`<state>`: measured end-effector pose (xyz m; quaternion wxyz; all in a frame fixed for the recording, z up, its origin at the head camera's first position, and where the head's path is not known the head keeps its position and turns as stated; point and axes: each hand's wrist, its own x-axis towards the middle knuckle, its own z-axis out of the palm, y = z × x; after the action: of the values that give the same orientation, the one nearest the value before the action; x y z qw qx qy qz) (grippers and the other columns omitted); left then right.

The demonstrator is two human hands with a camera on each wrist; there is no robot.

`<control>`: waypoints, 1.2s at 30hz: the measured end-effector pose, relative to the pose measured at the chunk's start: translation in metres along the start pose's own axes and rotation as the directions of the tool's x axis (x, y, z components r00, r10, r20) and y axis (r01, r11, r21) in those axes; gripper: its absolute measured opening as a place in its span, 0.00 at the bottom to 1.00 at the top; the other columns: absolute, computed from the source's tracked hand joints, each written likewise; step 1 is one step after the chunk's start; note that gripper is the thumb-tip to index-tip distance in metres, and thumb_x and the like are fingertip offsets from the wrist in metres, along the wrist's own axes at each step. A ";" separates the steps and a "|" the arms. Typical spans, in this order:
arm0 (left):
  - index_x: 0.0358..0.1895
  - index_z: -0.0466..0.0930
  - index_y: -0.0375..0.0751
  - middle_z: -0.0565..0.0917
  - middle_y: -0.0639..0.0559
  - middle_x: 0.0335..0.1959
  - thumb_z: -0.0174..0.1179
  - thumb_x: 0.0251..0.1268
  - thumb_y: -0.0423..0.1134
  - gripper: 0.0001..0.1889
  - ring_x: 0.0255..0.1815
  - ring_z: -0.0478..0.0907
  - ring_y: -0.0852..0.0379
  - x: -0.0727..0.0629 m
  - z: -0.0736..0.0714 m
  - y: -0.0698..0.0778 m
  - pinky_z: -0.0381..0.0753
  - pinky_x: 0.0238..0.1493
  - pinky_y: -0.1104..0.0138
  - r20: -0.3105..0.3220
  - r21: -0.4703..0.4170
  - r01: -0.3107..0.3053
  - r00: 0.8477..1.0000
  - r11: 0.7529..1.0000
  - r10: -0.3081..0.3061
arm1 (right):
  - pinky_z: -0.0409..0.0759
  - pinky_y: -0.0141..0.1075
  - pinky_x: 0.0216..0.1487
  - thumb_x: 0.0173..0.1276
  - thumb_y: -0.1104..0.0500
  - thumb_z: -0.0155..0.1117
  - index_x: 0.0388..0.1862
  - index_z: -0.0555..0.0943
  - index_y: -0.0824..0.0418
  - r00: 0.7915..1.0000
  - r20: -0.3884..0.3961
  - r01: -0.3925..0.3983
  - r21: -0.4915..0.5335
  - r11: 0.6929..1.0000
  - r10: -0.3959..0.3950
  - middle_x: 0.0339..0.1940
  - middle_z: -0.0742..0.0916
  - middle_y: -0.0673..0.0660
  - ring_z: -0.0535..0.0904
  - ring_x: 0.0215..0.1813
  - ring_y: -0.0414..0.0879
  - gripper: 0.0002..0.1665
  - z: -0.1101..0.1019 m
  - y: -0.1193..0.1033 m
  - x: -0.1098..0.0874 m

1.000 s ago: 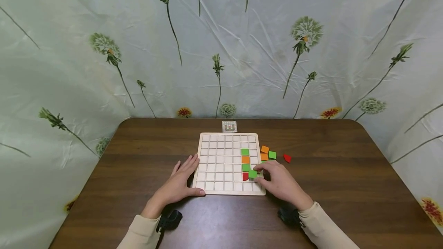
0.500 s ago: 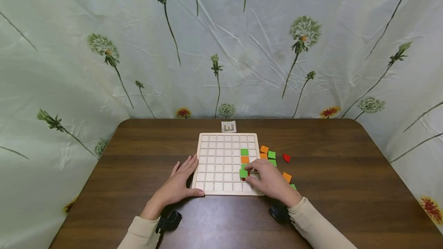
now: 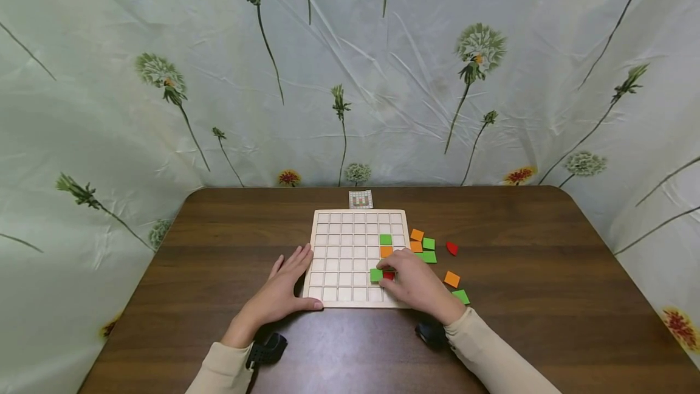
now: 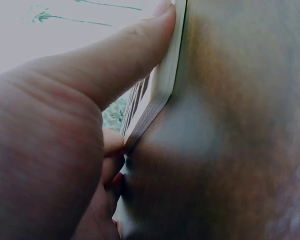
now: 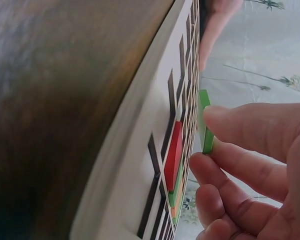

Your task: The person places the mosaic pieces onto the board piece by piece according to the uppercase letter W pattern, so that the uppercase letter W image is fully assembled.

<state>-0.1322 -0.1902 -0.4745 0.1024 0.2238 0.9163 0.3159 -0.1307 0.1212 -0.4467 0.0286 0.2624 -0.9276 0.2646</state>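
Observation:
Pinched between my right hand's [image 3: 415, 281] thumb and fingers is a square green tile [image 3: 375, 275]. In the right wrist view, this green tile [image 5: 208, 142] stands nearly on edge to the camera, just off the wooden grid board [image 3: 322, 303]. A red tile [image 3: 389, 275] with a rounded side sits in the board, partly behind the fingertips. Up the same column are an orange tile [image 3: 386, 251] and a green one; the hand hides the cell between. My left hand [image 3: 281, 287] rests along the board's left edge, fingers extended, thumb at its near corner [image 4: 160, 95].
To the board's right lie several loose tiles, among them an orange tile [image 3: 417, 235], a red rounded tile [image 3: 451, 248] and, nearer, a green tile [image 3: 461, 297]. A small patterned card [image 3: 361, 199] lies beyond the board. Behind the wooden table [image 3: 246, 217] hangs a floral curtain [image 3: 306, 138].
My right hand has moved left across the board with the green tile, passing over the red tile to the cell on its left. My left hand stays put.

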 end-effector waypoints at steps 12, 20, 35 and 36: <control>0.80 0.49 0.33 0.48 0.42 0.82 0.72 0.54 0.62 0.59 0.82 0.41 0.42 0.001 0.001 0.000 0.32 0.75 0.40 -0.005 -0.006 -0.005 1.000 1.000 0.005 | 0.74 0.34 0.38 0.59 0.62 0.72 0.40 0.88 0.60 1.000 0.027 0.012 -0.018 1.000 -0.011 0.36 0.86 0.50 0.72 0.38 0.43 0.09 0.004 -0.001 0.002; 0.80 0.48 0.33 0.47 0.42 0.82 0.72 0.54 0.62 0.60 0.82 0.41 0.43 0.000 0.000 -0.001 0.32 0.75 0.40 -0.006 -0.004 -0.006 1.000 1.000 0.006 | 0.73 0.34 0.37 0.59 0.62 0.73 0.40 0.89 0.60 0.999 0.026 0.025 -0.032 0.999 -0.024 0.35 0.84 0.49 0.71 0.38 0.44 0.09 0.006 -0.002 0.002; 0.80 0.47 0.35 0.46 0.45 0.82 0.72 0.53 0.62 0.60 0.82 0.40 0.45 0.000 0.000 0.000 0.32 0.76 0.42 0.003 0.008 0.008 1.000 1.000 -0.008 | 0.74 0.35 0.39 0.59 0.61 0.73 0.42 0.89 0.60 0.999 0.043 -0.008 -0.026 1.000 0.009 0.37 0.83 0.50 0.71 0.40 0.44 0.11 0.006 -0.001 0.003; 0.80 0.47 0.35 0.46 0.44 0.82 0.72 0.53 0.62 0.60 0.82 0.40 0.45 0.000 0.000 0.000 0.32 0.76 0.42 0.003 0.008 0.009 1.000 1.000 -0.009 | 0.74 0.35 0.39 0.59 0.61 0.73 0.42 0.89 0.59 0.999 0.044 -0.010 -0.021 1.000 0.011 0.37 0.83 0.50 0.71 0.40 0.44 0.11 0.006 -0.001 0.002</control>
<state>-0.1321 -0.1905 -0.4741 0.1044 0.2208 0.9183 0.3116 -0.1317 0.1161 -0.4512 0.0095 0.2629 -0.9321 0.2491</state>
